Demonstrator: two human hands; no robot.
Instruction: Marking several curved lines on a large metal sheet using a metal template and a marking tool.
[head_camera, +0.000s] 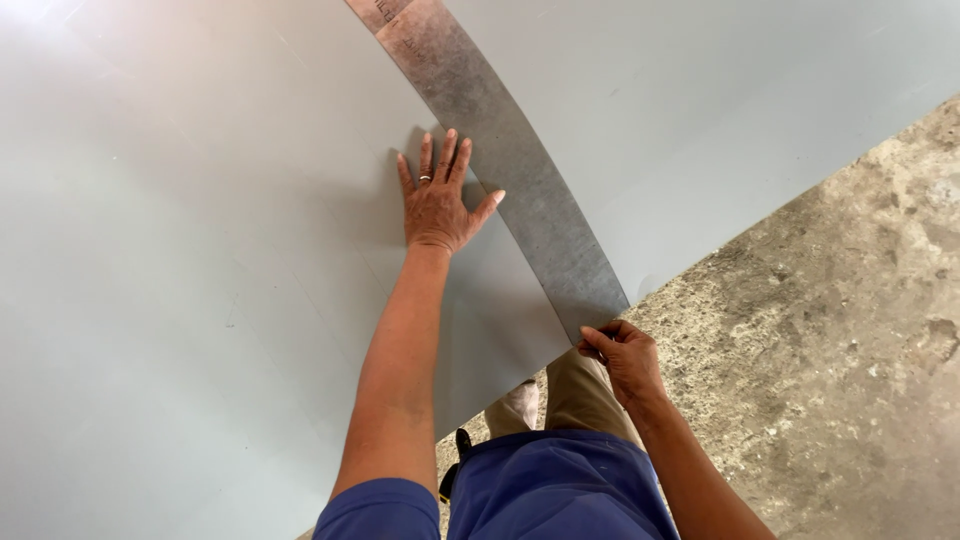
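Two hands at work over one large grey sheet laid on a rough concrete floor; the hands are well apart from each other.

1. Grey sheet: smooth, pale, covering most of the view; its near edge runs diagonally from the lower middle up to the right, where bare concrete begins.

2. Left hand: arm stretched forward and nearly straight, palm flat on the sheet, fingers spread and pointing away, thumb out to the right with its tip touching the left edge of the metal strip. A ring shows on one finger. It grips nothing; it presses down.

3. Long metal strip: dull grey, worn and stained, lying on the sheet from the top edge of the view down to the sheet's near edge, appearing bowed along its length.

4. Right hand: drawn in close to the body, wrist bent, fingers and thumb pinched shut on the strip's near end, right at the sheet's edge.

5. Person's own blue shirt, tan trouser leg and one foot at the bottom middle.

Risk, as a judgement: with only a thumb tip bracing the strip, it may slide sideways if the right hand pulls or twists; the far end, out of view, is unchecked.
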